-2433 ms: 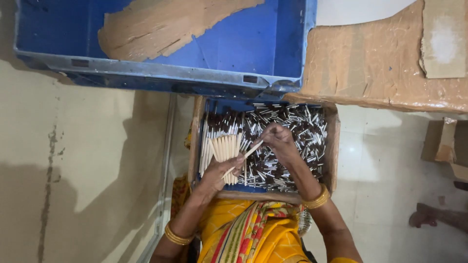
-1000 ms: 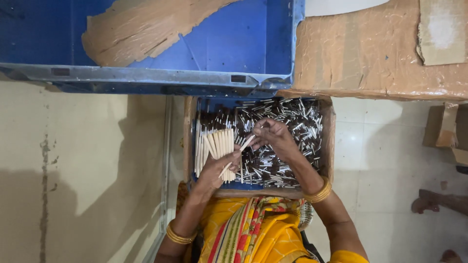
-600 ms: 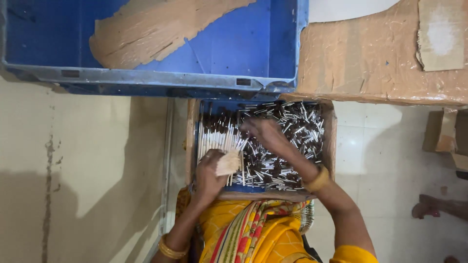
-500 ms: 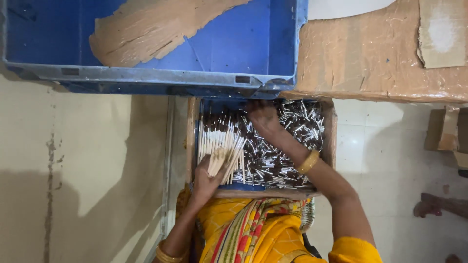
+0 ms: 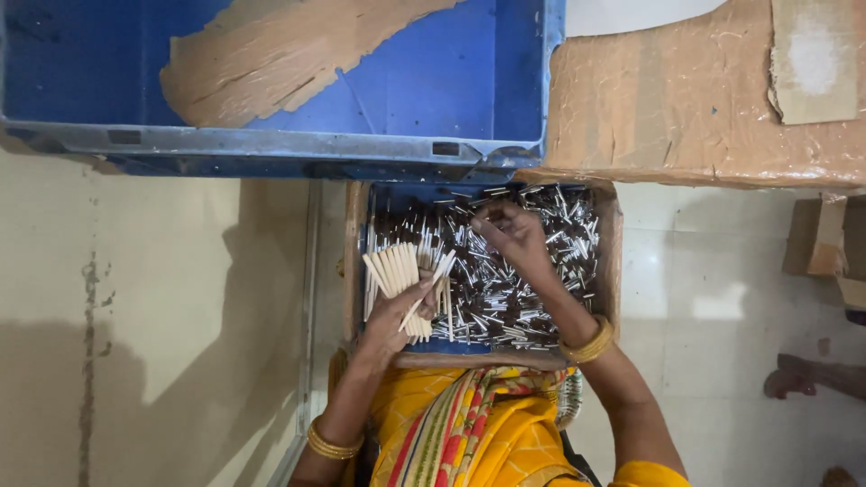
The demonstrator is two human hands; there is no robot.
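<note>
Left hand (image 5: 394, 317) closed around a fan of pale wooden sticks (image 5: 401, 275), fingers curled tight on the lower ends, upper ends spread out over the left part of the tray (image 5: 354, 261). One stick lying slantwise across the bundle, pinned under the thumb. Right hand (image 5: 512, 236) lowered into the heap of small metal pins (image 5: 505, 289), fingers (image 5: 483, 225) drawn together at the tips and touching the pile near the far edge of the tray; too small to tell whether a pin was pinched between them. Pins filling most of the tray, silver and dark, heaped loosely, with a blue lining showing at the far and near edges. Tray resting just in front of the lap, against yellow cloth (image 5: 478, 442) with a striped border. Gold bangles (image 5: 588, 344) on the right wrist, more on the left forearm. Beyond the tray, touching its far rim, a large blue crate (image 5: 271, 149) with a torn piece of brown cardboard (image 5: 271, 54) lying inside. To the right of the crate, a taped cardboard box (image 5: 704, 99), overhanging the tray's far right corner. Pale tiled floor (image 5: 162, 316) to the left and right. At the right edge, another person's foot (image 5: 798, 377) on the tiles, well apart from the tray.
</note>
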